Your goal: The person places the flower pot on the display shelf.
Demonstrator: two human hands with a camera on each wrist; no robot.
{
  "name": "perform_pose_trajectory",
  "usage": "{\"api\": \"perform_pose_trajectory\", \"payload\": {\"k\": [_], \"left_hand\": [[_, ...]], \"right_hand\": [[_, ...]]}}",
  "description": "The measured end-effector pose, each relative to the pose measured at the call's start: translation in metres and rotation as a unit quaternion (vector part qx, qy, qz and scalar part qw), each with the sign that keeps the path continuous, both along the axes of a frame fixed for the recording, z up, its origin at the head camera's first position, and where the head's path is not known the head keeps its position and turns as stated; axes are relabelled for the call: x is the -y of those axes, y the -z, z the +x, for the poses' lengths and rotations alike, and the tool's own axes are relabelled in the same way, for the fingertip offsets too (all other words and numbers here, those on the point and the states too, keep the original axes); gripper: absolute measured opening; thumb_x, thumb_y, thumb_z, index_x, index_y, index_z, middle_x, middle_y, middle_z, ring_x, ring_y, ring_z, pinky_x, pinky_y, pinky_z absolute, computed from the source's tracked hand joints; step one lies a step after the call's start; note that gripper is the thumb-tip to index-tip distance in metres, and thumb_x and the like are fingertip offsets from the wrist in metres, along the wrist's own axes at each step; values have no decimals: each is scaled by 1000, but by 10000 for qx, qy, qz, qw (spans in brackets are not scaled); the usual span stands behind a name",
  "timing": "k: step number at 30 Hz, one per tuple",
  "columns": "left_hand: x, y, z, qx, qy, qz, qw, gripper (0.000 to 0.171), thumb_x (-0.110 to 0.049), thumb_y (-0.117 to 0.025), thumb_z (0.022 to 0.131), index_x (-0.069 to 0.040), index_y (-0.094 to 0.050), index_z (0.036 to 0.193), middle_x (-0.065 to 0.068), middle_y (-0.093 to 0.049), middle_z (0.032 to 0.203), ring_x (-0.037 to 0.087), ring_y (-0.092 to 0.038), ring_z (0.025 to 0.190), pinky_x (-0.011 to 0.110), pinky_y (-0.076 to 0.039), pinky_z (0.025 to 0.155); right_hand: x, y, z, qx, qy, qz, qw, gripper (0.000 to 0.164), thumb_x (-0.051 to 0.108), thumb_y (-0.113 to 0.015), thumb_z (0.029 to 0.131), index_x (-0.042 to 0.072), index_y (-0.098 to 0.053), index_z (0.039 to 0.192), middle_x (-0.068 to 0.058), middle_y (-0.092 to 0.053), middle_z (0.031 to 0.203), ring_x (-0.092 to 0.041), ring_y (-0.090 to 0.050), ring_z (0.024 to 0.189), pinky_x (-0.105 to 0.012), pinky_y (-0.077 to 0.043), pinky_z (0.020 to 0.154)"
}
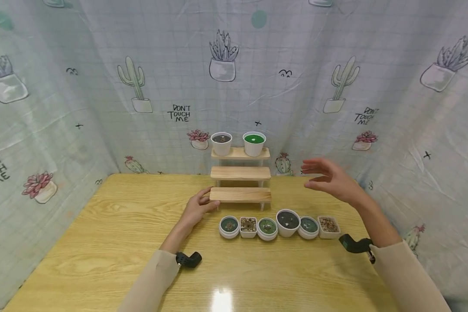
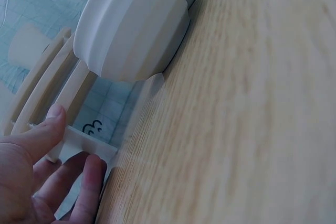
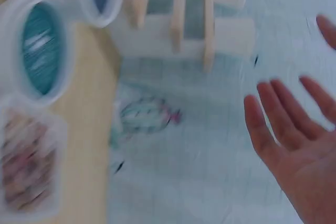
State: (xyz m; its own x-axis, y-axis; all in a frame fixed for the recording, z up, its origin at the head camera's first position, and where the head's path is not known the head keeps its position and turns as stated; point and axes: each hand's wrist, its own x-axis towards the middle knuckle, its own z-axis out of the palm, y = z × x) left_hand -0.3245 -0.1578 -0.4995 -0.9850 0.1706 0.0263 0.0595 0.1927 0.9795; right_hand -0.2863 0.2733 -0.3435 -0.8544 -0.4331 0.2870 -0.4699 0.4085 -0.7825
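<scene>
The biggest thing is the pale cloth [image 1: 234, 97] at the back and sides, with plants drawn on it (it even says "DON'T TOUCH ME"). Next comes the yellow wooden bench [image 1: 101, 242]. Near its back edge stands a little wooden stand [image 1: 240, 195] with three steps.

Two hands reach in from tan sleeves [image 1: 407, 268]. The left hand [image 1: 195, 211] is grasping the left end of the bottom step, its thumb on the front and its fingers by the leg. The right hand [image 1: 333, 181] is up in the air to the right of the stand, fingers spread, holding nothing.

Two tall white pots sit on the top step: a gray-topped pot [image 1: 222, 148] on the left and a bright green-topped pot [image 1: 254, 148] on the right. A dark-topped pot [image 1: 287, 223], also tall, is in the row in front of the stand.

The smallest are three round pots [image 1: 267, 229] and two square pots [image 1: 329, 228] with pebbles, in that same row.
</scene>
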Motion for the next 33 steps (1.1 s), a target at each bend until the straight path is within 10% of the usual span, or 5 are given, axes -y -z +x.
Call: {"api": "perform_pose_trajectory", "payload": {"k": [5, 17, 33], "left_hand": [[2, 0, 1, -28, -80, 21, 10000, 77, -28, -76, 96, -16, -37, 161, 17, -63, 144, 30, -66, 127, 49, -46, 112], [3, 4, 6, 4, -137, -61, 9999, 77, -27, -76, 96, -14, -37, 161, 18, -64, 142, 30, -66, 127, 53, -40, 117], [0, 2, 1, -44, -112, -58, 9999, 76, -31, -78, 94, -18, -40, 160, 17, -66, 141, 30, -66, 126, 45, -51, 106]], "right_hand": [[-35, 30, 17, -64, -351, -318, 9989, 55, -6, -71, 93, -9, -49, 143, 13, -64, 135, 1, -62, 121, -20, -55, 96], [-82, 83, 25, 1209, -919, -134, 9883, 60, -6, -66, 95, -2, -44, 151, 7, -60, 144, -3, -59, 131, -23, -51, 103], [-98, 107, 18, 1626, -1520, -142, 9748, 65, -7, -66, 95, -5, -39, 153, 8, -57, 150, -3, -54, 137, -20, -48, 104]]}}
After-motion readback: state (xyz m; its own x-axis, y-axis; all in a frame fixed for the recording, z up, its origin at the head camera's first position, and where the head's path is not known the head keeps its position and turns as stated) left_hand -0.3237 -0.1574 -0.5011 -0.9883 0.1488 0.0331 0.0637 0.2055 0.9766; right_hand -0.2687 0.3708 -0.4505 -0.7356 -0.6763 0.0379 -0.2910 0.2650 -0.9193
